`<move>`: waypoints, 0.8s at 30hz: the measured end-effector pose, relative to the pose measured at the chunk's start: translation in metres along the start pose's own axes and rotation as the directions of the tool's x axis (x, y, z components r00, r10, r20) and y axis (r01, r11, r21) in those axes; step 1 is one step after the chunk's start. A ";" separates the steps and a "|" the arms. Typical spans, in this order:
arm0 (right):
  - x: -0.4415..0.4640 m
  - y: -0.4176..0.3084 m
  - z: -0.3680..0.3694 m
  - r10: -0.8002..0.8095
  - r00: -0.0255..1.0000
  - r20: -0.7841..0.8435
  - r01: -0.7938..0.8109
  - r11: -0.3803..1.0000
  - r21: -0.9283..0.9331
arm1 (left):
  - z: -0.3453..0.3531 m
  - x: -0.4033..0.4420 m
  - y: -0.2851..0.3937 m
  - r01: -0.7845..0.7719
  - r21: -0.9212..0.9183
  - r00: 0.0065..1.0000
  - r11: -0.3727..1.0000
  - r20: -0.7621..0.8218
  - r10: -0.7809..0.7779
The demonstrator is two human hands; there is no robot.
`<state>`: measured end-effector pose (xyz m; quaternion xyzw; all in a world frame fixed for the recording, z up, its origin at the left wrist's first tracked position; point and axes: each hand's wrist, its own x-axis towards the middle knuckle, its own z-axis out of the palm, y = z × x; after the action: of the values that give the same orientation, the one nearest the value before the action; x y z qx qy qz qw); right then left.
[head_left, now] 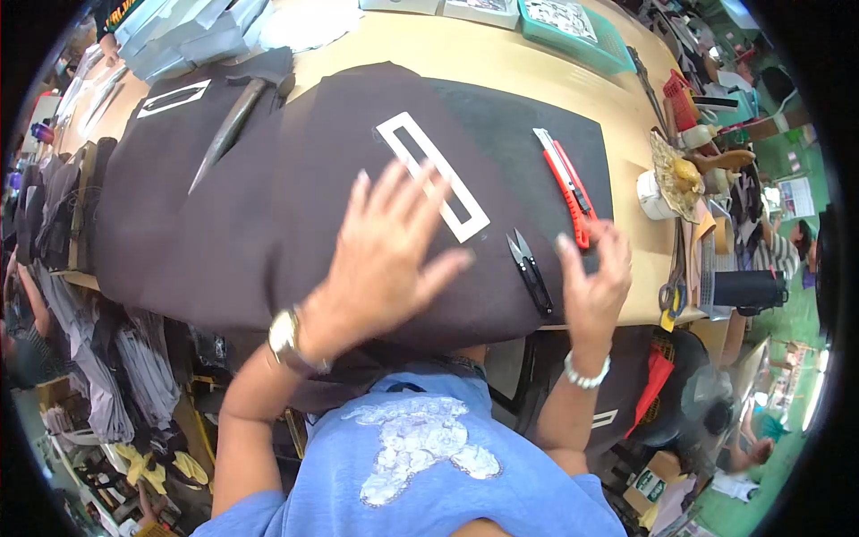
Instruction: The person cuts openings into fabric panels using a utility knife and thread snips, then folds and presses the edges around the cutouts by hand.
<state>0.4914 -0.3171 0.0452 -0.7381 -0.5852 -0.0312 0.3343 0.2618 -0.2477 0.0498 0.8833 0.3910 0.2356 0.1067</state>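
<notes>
Dark cloth [304,188] is spread over the table, with a white rectangular frame [463,213] lying on it. My left hand [385,246], fingers spread and somewhat blurred, is over the cloth at the frame's left side and covers part of it. My right hand [598,277] is at the cloth's right, fingers apart and slightly curled, close to the lower end of a red cutter [568,190]. Black thread snips [531,273] lie on the cloth between my hands. Neither hand shows anything in its grasp.
A hammer [234,125] and a second white frame [174,98] lie on the cloth at left. A teal basket [577,45] stands at the back. To the right are a white glue pot [656,199] and scissors [673,291]. Other people are farther off.
</notes>
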 end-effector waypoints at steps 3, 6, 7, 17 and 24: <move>0.043 0.028 0.017 0.026 0.999 0.032 -0.020 0.986 -0.166 | 0.007 0.028 -0.040 0.077 0.073 0.996 0.994 -0.056 -0.073; 0.064 0.038 0.019 0.256 0.915 0.313 -0.222 0.965 -0.141 | 0.021 0.040 -0.063 0.170 -0.030 0.985 0.985 -0.016 -0.171; 0.067 0.039 0.019 0.262 0.893 0.366 -0.249 0.965 -0.085 | 0.026 0.040 -0.066 0.189 -0.065 0.982 0.980 -0.003 -0.190; 0.042 -0.067 0.058 -0.275 0.889 0.366 0.112 0.906 0.408 | 0.036 0.031 -0.073 0.237 -0.240 0.965 0.942 -0.058 -0.257; 0.037 -0.071 0.075 -0.288 0.896 0.338 0.164 0.922 0.350 | 0.038 0.029 -0.076 0.238 -0.251 0.963 0.938 -0.063 -0.261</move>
<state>0.4142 -0.2398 0.0362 -0.5936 -0.7191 0.1674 0.3201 0.2493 -0.1754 -0.0014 0.7946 0.4731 0.3078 0.2236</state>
